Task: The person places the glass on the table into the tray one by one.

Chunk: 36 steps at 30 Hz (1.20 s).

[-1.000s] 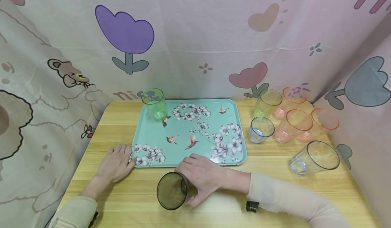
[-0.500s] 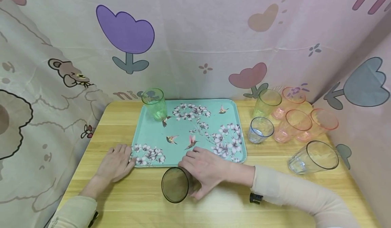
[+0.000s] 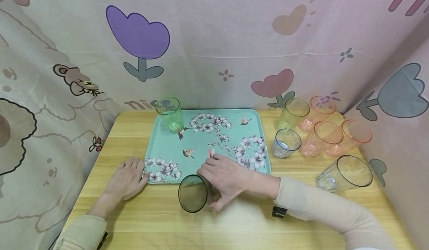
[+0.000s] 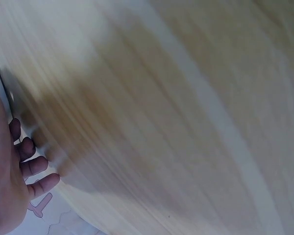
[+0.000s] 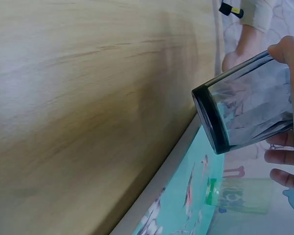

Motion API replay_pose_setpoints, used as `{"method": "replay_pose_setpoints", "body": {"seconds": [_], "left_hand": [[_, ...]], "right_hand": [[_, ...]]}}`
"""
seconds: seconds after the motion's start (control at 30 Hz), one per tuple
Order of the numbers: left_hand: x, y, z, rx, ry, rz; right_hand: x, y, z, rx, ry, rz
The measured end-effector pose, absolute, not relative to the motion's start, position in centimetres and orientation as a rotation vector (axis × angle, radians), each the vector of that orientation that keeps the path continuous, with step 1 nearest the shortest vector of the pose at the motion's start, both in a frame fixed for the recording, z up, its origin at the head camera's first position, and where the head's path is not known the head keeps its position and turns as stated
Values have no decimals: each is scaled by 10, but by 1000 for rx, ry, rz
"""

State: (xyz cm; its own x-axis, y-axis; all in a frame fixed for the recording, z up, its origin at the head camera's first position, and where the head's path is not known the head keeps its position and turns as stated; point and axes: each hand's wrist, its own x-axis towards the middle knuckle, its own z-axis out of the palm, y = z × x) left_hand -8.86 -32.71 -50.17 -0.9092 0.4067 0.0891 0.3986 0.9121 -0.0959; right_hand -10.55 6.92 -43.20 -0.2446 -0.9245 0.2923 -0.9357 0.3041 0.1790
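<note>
My right hand [image 3: 228,177] grips a smoky dark glass [image 3: 192,193] by its side, near the front edge of the turquoise tray [image 3: 167,144]. In the right wrist view the glass's thick dark base [image 5: 210,120] shows, with the thumb on one side and the fingers on the other. My left hand [image 3: 125,179] lies palm down, fingers extended, at the tray's front left corner. A tall green glass [image 3: 171,118] stands on the tray at the back left. The left wrist view shows mostly wooden tabletop, with a few fingertips [image 4: 41,186] at the left.
To the right of the tray stand a yellow-green glass [image 3: 292,114], a short blue-rimmed glass [image 3: 285,144] and several orange-pink glasses [image 3: 320,140]. A clear glass with a dark rim [image 3: 345,173] is nearer the front. Printed curtain [image 3: 207,38] hangs behind the table.
My right hand has carried the smoky glass away from me and slightly to the right, closer to the tray's front edge. The left hand stays in place.
</note>
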Motion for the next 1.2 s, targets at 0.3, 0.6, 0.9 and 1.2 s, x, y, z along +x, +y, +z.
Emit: {"method": "replay_pose_setpoints", "body": {"seconds": [0.3,0.6,0.9,1.2], "left_hand": [[-89,-327,-502,-624,-2983,121],[-89,-326,-501,-635,-2979,133],[-90,-328,-504,-634,-2947,118],[-89,-326,-502,-634,-2937,122]], "right_hand": [[-116,59,-429,1596,-2285,88],[-131,49,-436,1495,-2335,243],[-147,37,-444,1364,-2314,335],[-158,19,-451,1291,-2419,405]]}}
